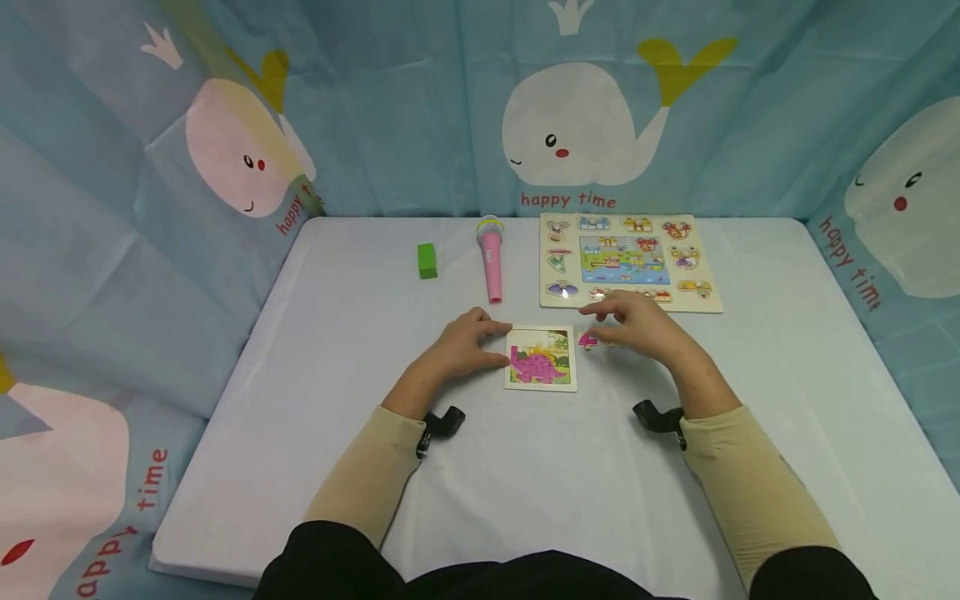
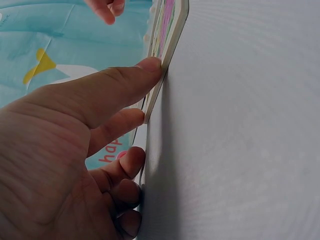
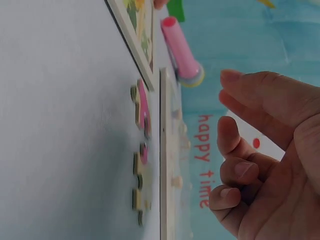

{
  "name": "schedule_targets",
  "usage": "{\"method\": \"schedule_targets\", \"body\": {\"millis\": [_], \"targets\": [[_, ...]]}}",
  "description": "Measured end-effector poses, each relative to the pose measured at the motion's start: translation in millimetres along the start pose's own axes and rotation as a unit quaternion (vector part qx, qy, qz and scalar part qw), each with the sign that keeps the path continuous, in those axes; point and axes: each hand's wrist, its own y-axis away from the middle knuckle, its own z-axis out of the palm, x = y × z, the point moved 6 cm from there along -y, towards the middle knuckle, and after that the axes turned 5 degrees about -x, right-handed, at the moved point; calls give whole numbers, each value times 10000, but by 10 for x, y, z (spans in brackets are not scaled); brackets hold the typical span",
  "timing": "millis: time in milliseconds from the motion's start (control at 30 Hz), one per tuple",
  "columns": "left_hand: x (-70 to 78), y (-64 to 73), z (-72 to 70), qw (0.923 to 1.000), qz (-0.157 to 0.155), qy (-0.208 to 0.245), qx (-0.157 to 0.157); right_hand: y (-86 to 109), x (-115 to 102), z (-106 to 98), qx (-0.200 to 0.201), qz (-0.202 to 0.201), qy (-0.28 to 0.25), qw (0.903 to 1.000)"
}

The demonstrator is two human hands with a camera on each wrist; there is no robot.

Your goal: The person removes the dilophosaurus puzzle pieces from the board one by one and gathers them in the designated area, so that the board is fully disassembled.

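Wearing tan sleeves [image 1: 365, 479] and a black wrist mount [image 1: 445, 422] on each arm, a person [image 1: 551, 577] works over the white tabletop [image 1: 525, 483]. The square dinosaur puzzle [image 1: 540, 360] lies flat between the two hands, in front of the person. Being square, it has no clear long axis; its sides run roughly parallel to the tabletop's front and sides, and the pink dinosaur stands upright to the person, neck at the left.

The left hand [image 1: 467, 344] touches the puzzle's left edge with spread thumb and forefinger; the left wrist view adds the frame's thickness and the other fingers bent clear of it. The right hand [image 1: 636, 323] holds nothing, its fingers loosely bent. From the head it overlaps the loose pieces [image 3: 144, 105], but the right wrist view shows a gap between them, and the pieces' knobbed edges in a row right of the puzzle.

Farther back lies a large picture board [image 1: 626, 260], wider than deep, its near edge partly covered by the right hand; the right wrist view reveals pegs on it. Left of it, a pink microphone [image 1: 492, 262] points its head toward the whale-print curtain [image 1: 420, 125], with a green block [image 1: 427, 261] just beside.
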Motion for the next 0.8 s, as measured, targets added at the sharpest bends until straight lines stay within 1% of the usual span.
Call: {"method": "schedule_targets", "body": {"millis": [300, 500, 567, 800], "targets": [[-6, 12, 4, 10000, -36, 5, -10, -157, -80, 208, -238, -139, -98, 9996], [2, 16, -3, 10000, -11, -23, -31, -238, -110, 321, -398, -184, -40, 9990], [5, 15, -6, 10000, 4, -24, -31, -257, -104, 352, -463, -156, -10, 9988], [-5, 7, 1, 10000, 39, -70, -39, -311, -51, 432, -618, 133, 38, 9980]]}}
